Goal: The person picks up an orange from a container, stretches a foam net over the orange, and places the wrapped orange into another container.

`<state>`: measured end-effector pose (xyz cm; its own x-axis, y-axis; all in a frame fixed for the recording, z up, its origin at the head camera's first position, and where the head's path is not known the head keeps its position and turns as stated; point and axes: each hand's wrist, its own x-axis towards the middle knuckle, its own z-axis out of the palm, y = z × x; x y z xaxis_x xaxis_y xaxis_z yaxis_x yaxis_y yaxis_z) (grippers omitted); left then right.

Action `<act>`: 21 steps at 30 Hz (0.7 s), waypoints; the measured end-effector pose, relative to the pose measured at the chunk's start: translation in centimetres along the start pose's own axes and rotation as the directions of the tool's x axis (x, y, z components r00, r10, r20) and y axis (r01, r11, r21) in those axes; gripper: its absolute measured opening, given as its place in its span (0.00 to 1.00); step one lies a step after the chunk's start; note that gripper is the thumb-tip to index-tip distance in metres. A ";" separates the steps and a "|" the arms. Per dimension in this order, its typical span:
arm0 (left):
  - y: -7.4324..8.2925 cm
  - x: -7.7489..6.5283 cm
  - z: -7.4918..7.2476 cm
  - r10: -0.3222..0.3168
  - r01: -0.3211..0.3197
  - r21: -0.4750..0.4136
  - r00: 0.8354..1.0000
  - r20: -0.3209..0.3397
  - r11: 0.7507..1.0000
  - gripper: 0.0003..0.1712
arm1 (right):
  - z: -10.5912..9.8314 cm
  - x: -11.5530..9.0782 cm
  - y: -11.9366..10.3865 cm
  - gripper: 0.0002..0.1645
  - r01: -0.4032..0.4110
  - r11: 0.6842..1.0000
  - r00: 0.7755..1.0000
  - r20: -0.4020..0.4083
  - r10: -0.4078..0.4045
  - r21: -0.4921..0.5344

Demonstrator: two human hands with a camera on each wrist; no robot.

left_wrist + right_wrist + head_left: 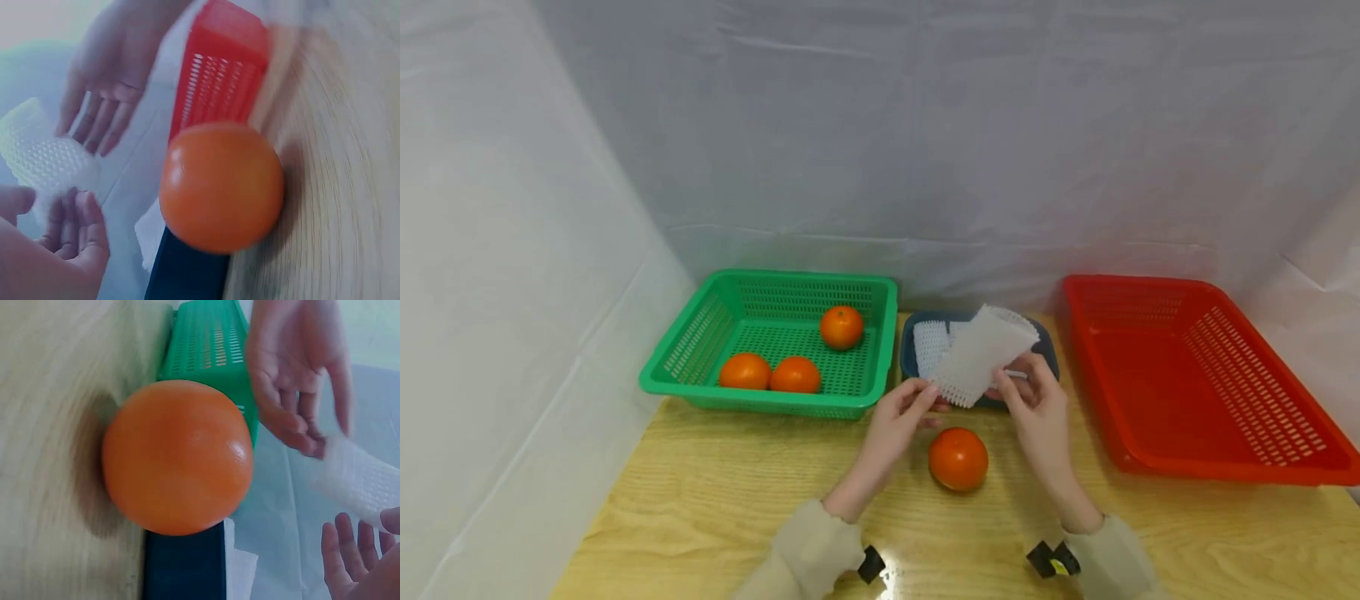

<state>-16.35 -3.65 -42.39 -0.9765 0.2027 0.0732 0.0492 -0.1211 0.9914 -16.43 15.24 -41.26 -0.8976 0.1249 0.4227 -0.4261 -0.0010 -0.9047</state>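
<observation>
Both hands hold a white foam net sleeve (988,354) up over the dark blue tray (907,354). My left hand (898,417) pinches its lower left corner between thumb and fingers. On the sleeve's right side, my right hand (1037,404) grips the edge with thumb and fingertips. The sleeve lies flat and looks creased; its mesh shows in the left wrist view, where the foam sleeve (47,153) spans between the hands. An orange (958,459) rests on the table between the forearms, nearer the body than the tray.
More white foam sleeves (931,346) lie in the tray. At left, a green basket (700,392) has two oranges (745,371) at its front and another orange (842,327) at its back right. A red basket (1165,400) stands at right. White sheeting (865,150) hangs behind the wooden table (715,483).
</observation>
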 end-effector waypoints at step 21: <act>0.2 0.4 0.6 -0.059 0.032 -0.292 0.995 -0.085 0.956 0.27 | 0.8 -1.7 0.6 0.12 0.033 0.974 0.986 0.168 0.006 -0.226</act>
<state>-16.58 -3.03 -42.09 -0.9920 0.1265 0.0051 -0.0454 -0.3932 0.9183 -15.23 14.23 -42.52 -0.9063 -0.0434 0.4204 -0.4188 0.2272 -0.8792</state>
